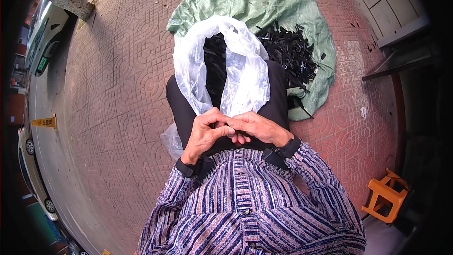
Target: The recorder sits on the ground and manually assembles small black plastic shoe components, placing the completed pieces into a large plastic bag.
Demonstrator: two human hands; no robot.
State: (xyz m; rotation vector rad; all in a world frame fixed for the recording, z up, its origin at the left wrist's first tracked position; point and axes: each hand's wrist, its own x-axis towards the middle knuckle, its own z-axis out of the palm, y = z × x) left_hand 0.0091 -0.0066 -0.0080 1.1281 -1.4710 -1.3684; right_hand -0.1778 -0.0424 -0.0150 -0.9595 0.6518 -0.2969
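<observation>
Above my lap, my left hand (206, 131) and my right hand (262, 128) meet with curled fingers pressed together. Whatever they pinch, if anything, is too small or too hidden to make out. Just beyond them an opened clear plastic bag (248, 78) spreads over my dark trouser legs (181, 99). Inside it lie black strip-like pieces (214, 59). A loose heap of similar small black pieces (290, 54) rests past my right knee on a green woven sheet (212, 2).
Patterned red paving (122, 104) surrounds me. An orange plastic stool (388, 196) stands at the lower right, below a dark metal ledge (398, 68). More clear plastic (171, 141) lies by my left thigh. Parked cars (47, 33) and a yellow sign (44, 122) are at the left.
</observation>
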